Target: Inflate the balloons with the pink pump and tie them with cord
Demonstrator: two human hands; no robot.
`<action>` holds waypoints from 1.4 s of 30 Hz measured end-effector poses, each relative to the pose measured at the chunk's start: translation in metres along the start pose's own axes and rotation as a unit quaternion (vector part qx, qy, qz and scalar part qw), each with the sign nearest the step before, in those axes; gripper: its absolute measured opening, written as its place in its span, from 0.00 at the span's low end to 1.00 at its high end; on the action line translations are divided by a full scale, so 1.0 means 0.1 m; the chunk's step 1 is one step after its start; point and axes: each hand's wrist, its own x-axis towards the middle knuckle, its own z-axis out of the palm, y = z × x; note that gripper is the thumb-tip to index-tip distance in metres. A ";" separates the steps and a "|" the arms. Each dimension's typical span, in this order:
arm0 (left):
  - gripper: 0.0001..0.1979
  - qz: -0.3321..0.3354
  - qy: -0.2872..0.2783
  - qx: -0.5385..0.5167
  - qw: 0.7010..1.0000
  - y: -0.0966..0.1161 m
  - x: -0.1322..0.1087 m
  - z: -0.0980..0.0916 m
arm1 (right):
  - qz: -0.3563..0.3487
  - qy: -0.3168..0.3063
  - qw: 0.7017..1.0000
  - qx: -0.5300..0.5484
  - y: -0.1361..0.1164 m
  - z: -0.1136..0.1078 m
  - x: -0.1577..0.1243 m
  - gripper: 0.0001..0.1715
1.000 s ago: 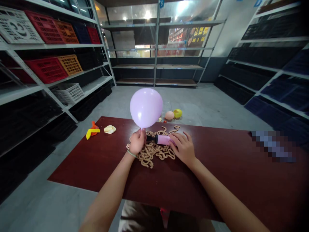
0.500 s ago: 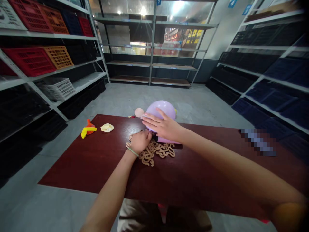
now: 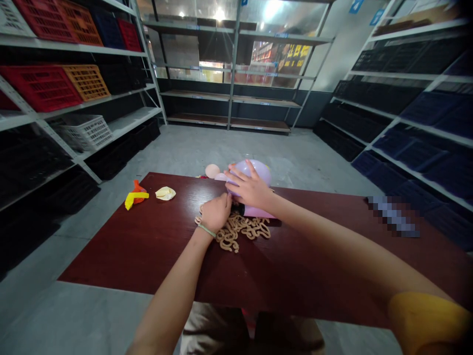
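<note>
Recording from near to far: yellow sleeve [image 3: 428, 315] on the right arm, nearest the body; green band [image 3: 207, 230] on the left wrist. Tan cords [image 3: 236, 229] lie tangled on the surface [image 3: 155, 251], below and right of the left fingers [image 3: 226, 199]. Left fingers: pinched together at the base of the purple balloon [image 3: 263, 170]; neck hidden. Pump [image 3: 256, 213]: black end just right of the left fingers, pink barrel running under the right wrist. Right fingers [image 3: 238, 178]: spread, not closed, over the near side of the purple balloon; pressure cannot be told. Left of the left fingers: cream balloon [image 3: 165, 193]; farther left, yellow balloon [image 3: 136, 198] touching orange balloon [image 3: 139, 187]. Well right of both hands' fingers: blurred strip [image 3: 393, 216]. Beyond the fingers: peach balloon [image 3: 212, 171] past the far edge; then floor [image 3: 192, 145], rack [image 3: 231, 74].
</note>
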 end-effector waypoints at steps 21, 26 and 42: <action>0.14 -0.131 -0.069 -0.357 0.922 -0.03 0.12 -0.13 | -0.015 0.024 1.000 0.013 0.14 -0.22 -0.22 0.27; 0.14 -0.081 -0.084 -0.265 0.957 0.03 0.08 -0.14 | 0.015 0.032 0.999 -0.005 0.02 -0.28 -0.40 0.39; 0.12 -0.054 -0.002 -0.110 0.992 -0.03 0.07 -0.10 | 0.159 0.054 0.977 0.129 -0.68 0.05 -1.17 0.09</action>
